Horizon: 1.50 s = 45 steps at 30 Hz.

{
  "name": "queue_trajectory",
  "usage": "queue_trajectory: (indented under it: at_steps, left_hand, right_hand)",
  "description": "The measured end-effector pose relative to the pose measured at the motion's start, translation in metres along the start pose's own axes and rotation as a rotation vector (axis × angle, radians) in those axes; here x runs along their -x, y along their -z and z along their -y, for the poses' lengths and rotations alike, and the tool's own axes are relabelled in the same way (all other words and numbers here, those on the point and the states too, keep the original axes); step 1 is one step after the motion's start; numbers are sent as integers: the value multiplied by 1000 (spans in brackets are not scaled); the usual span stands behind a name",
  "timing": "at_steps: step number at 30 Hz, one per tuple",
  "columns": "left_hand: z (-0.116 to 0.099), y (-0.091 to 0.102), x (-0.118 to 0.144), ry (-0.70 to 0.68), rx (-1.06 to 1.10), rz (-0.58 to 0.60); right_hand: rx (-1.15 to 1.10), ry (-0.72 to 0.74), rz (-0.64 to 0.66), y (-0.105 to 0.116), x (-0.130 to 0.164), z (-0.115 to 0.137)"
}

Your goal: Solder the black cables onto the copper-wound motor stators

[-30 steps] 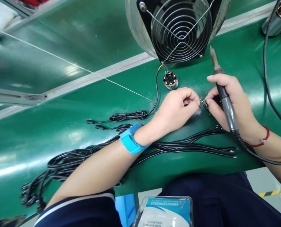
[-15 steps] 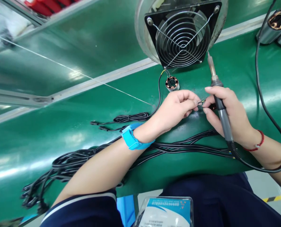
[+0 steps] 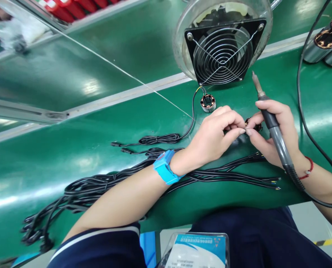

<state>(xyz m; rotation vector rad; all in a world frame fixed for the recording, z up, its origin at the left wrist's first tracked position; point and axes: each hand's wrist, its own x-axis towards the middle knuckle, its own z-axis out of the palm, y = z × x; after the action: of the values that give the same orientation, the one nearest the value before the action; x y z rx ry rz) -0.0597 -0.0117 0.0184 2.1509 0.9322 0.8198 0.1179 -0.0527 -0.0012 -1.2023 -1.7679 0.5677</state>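
Observation:
My left hand (image 3: 216, 139), with a blue wrist strap (image 3: 165, 167), pinches a thin wire end against a small copper-wound coil part (image 3: 255, 126) that sits mostly hidden behind my fingers. My right hand (image 3: 274, 130) grips a soldering iron (image 3: 269, 117) with its tip pointing up and away, while its thumb and forefinger also hold the small part. A second wound coil (image 3: 208, 102) with a black lead lies on the green bench (image 3: 99, 123) just beyond my left hand.
A black extraction fan (image 3: 223, 50) with a wire grille stands behind the hands. A bundle of black cables (image 3: 99, 186) lies along the bench's near edge. Metal cylinders with copper windings (image 3: 326, 42) stand at the far right. A thin solder wire (image 3: 121, 72) stretches across the bench.
The view has shifted, so everything sits lower and further right in the frame. My hands stay together at the small part, my fingers pinching closer; the iron's tip still points up.

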Motion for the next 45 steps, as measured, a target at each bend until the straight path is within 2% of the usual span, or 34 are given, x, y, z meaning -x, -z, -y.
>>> queue_trajectory:
  at_steps: [7,10,15,18,23,27,29,33,36,38,41,42,45]
  left_hand:
    - [7,0,0,-190,-128,26]
    - [8,0,0,-137,-104,57]
    - [9,-5,2,-1,-20,107]
    - [9,-6,1,53,28,103]
    - [9,-4,-1,120,122,101]
    - [10,-4,-2,119,129,73]
    - [10,-4,-2,115,110,60]
    - [11,-4,-1,105,89,58]
    - [12,-3,-1,80,92,57]
    - [12,-4,-1,62,81,49]
    - [12,-5,0,45,57,32]
    - [12,-6,0,41,50,31]
    - [11,-7,1,35,36,35]
  right_hand:
    - [-51,18,1,1,-2,-2]
    - [-49,24,45,5,-2,-6]
    - [74,107,265,19,-2,-13]
    - [124,128,291,22,-3,-15]
    - [117,84,227,15,-5,-14]
    - [95,59,150,8,-7,-13]
    - [131,74,156,6,-7,-14]
    - [178,99,183,15,-7,-9]
    - [230,9,141,29,-5,6]
    - [270,-60,99,37,1,19]
    - [281,-127,-78,39,19,32]
    - [270,-114,-121,37,27,32]
    - [233,72,-230,31,50,24]
